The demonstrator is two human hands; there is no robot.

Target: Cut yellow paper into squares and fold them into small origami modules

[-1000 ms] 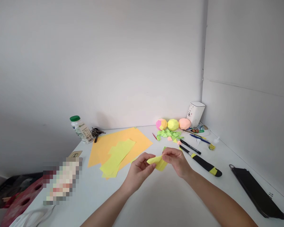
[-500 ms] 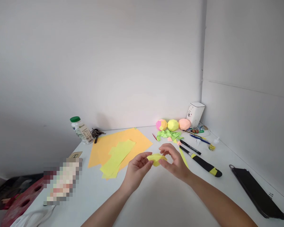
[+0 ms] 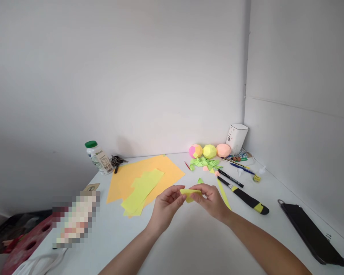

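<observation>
Between my two hands is a small folded piece of yellow paper (image 3: 190, 196), held a little above the table. My left hand (image 3: 169, 202) pinches its left end between thumb and fingers. My right hand (image 3: 210, 200) grips the right end, thumb in front and fingers behind. Just beyond my right fingers lies a small green folded paper (image 3: 200, 181). A yellow paper strip (image 3: 224, 194) rests beside my right hand, partly hidden by it. Further back sits a pile of green folded paper pieces (image 3: 203, 162).
Yellow sheets (image 3: 145, 191) overlap a large orange sheet (image 3: 172, 168). Three faceted paper balls stand by the wall, the middle one a yellow ball (image 3: 209, 151). To the right lie a black marker (image 3: 231, 178), a utility knife (image 3: 246, 198) and a black phone (image 3: 312, 233). A white bottle (image 3: 100, 159) stands left.
My right fingers have closed down onto the yellow paper, which looks flatter along its top edge. The small green piece behind my right hand has come into view.
</observation>
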